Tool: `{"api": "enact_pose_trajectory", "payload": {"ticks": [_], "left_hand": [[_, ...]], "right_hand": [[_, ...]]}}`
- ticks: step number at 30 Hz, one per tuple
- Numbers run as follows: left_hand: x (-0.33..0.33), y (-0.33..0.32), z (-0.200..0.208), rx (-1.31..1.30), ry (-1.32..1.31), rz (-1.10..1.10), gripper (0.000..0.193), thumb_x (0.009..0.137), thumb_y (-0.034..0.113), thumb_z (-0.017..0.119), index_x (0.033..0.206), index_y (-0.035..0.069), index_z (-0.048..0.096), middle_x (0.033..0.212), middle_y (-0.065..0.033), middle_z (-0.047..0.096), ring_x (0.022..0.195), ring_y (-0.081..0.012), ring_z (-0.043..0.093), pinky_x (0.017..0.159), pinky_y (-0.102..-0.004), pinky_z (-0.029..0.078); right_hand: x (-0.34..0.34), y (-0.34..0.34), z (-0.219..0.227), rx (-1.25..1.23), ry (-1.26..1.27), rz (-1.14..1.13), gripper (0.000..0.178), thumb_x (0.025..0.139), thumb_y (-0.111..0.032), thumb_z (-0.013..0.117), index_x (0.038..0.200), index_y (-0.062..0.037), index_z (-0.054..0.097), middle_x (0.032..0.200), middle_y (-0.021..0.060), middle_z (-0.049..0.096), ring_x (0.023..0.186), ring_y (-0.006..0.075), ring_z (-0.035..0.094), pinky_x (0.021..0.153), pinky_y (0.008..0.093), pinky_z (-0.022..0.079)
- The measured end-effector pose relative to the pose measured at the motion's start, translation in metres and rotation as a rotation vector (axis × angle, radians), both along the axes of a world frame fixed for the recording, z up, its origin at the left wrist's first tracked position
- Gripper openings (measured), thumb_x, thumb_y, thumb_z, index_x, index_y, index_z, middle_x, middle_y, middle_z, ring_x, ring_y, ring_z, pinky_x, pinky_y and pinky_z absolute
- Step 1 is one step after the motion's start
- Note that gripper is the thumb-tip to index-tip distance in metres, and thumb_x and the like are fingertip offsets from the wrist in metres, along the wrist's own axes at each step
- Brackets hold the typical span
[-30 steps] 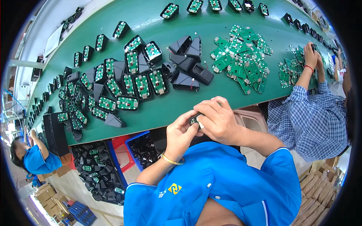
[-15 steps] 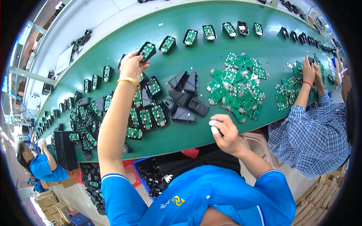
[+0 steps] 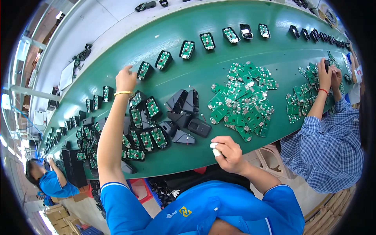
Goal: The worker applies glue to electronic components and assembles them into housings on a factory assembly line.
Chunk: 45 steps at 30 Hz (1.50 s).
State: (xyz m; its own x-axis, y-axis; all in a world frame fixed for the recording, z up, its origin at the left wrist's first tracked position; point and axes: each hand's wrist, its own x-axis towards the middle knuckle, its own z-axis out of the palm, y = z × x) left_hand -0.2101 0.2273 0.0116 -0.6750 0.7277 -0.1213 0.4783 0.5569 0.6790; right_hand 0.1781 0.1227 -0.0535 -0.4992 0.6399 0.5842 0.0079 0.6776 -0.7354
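My left hand (image 3: pixel 126 81), with a yellow band at the wrist, reaches over the far row of black housings with green circuit boards in them. Just right of its fingers stands one such housing (image 3: pixel 145 71), apart from the hand. The fingers are partly hidden, so whether they grip anything does not show. My right hand (image 3: pixel 231 155) hovers near the table's front edge, fingers curled together, white coverings on two fingertips; anything inside is hidden. Left of it lie empty black housings (image 3: pixel 199 127) and a cluster of filled housings (image 3: pixel 158 137). Beyond it spreads a pile of green circuit boards (image 3: pixel 248 102).
The long green table (image 3: pixel 188 159) carries a curving row of housings. At right a person in a checked shirt (image 3: pixel 321 145) works by another board pile (image 3: pixel 299 100). A person in blue (image 3: pixel 56 182) sits at far left beside a black box (image 3: pixel 74 166). A stool (image 3: pixel 270 160) stands below.
My left hand has come away from a filled housing, which now stands in the row, and moved left along it. My right hand stays near the front edge. The whole view has shifted slightly.
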Motion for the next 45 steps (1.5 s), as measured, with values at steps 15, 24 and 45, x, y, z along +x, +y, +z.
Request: {"api": "enact_pose_trajectory", "payload": {"ticks": [15,24,45], "left_hand": [[0.145,-0.182,0.021,0.557,0.336,-0.882,0.034,0.07,0.002,0.07,0.103,0.004,0.065,0.117,-0.0119,0.062,0.093,-0.0275,0.06,0.087,-0.0415,0.046],[0.178,-0.208,0.02,0.711,0.103,-0.97,0.032,0.068,-0.001,0.071,0.1,0.003,0.066,0.112,-0.0131,0.065,0.083,-0.025,0.06,0.076,-0.0336,0.045],[0.23,-0.19,0.003,0.742,-0.341,-0.617,0.038,0.072,-0.006,0.066,0.109,-0.001,0.061,0.121,-0.0199,0.058,0.087,-0.0261,0.062,0.075,-0.0321,0.052]], "right_hand": [[-0.009,-0.002,0.013,0.053,-0.071,-0.04,0.027,0.07,0.006,0.061,0.097,0.0016,0.061,0.101,0.0132,0.061,0.072,0.0243,0.057,0.062,0.0315,0.048],[-0.005,0.144,0.074,0.125,-0.317,-0.316,0.025,0.076,-0.005,0.058,0.102,-0.0058,0.062,0.096,0.0094,0.059,0.074,0.024,0.058,0.068,0.0341,0.048],[-0.028,0.22,0.108,-0.507,-0.136,-0.165,0.038,0.084,-0.021,0.066,0.114,-0.0021,0.052,0.082,0.0085,0.06,0.064,0.0118,0.058,0.054,0.0252,0.048]]}}
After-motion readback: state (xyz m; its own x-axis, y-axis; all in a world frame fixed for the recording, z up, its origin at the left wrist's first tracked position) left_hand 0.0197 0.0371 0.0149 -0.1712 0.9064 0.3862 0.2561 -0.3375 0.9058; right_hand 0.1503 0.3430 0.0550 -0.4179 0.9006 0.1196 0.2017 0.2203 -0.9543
